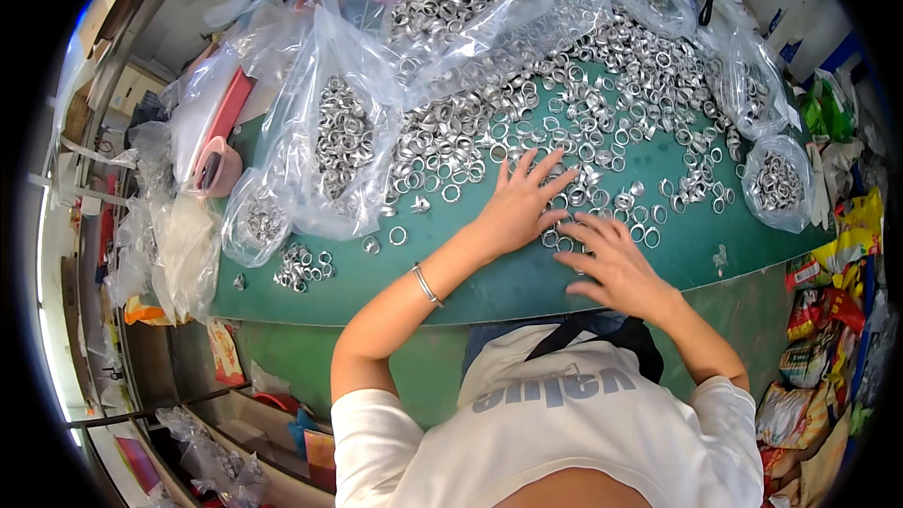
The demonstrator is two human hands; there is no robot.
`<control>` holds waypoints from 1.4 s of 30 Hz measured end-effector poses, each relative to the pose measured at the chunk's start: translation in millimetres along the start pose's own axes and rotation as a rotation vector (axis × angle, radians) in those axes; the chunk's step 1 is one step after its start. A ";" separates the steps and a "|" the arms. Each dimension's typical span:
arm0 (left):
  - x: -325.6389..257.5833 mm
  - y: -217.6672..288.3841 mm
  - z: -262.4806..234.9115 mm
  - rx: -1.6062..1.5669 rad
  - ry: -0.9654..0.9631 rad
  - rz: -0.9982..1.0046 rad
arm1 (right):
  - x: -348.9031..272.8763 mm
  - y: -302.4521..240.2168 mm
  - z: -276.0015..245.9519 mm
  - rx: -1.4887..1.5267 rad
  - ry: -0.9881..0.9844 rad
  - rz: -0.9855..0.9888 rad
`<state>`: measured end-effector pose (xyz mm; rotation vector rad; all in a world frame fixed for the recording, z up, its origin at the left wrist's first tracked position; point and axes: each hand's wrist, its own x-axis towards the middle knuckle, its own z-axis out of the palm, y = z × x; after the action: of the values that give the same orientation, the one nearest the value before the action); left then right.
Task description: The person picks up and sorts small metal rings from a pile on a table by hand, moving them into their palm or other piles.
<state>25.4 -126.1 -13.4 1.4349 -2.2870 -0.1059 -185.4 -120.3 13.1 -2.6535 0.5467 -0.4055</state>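
Observation:
My left hand [515,209] lies over the near edge of a spread of silver metal rings [461,132], its fingers stretched out and apart among loose ones. Close to its right, my right hand [616,268] has its fingers spread and slightly bent, the tips at a few rings beside the left thumb. Neither hand visibly grips a ring. A small group of rings [649,216] lies just beyond my right hand. Left of my left forearm are a few single rings [398,235] and a small cluster [303,267]. All rest on a green table [451,287].
Large clear plastic bags [343,146] of rings stand at the back left. Smaller bags of rings [779,183] sit at the right edge. A pink cup [218,169] is at the left. Colourful packets [809,348] are heaped right of the table; open drawers [254,433] are below left.

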 end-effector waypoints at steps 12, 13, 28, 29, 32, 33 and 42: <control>-49.6 1.9 -28.1 -0.049 0.025 -0.306 | -20.8 89.1 -23.8 -0.537 0.429 0.367; -54.1 4.4 -30.4 0.001 0.029 -0.331 | -19.3 87.2 -24.9 -0.525 0.465 0.389; -47.1 49.1 -3.3 -0.051 0.044 -0.375 | 3.8 24.2 -7.8 -0.032 0.166 0.292; -46.4 47.8 -0.7 -0.056 0.095 -0.378 | -0.5 21.1 -8.6 0.025 0.116 0.267; -50.2 44.3 -1.6 -0.061 0.139 -0.424 | -3.5 15.3 -9.6 0.200 0.057 0.228; -51.9 43.3 -2.6 -0.066 0.147 -0.441 | 1.3 13.5 -9.6 0.261 0.098 0.242; -60.1 49.9 -9.2 -0.123 0.145 -0.470 | 16.7 32.4 2.9 -0.097 0.195 0.134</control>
<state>9.3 -49.2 -9.9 1.8201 -1.7619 -0.2681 -179.9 -153.9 -0.3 -2.6642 0.8191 -0.6157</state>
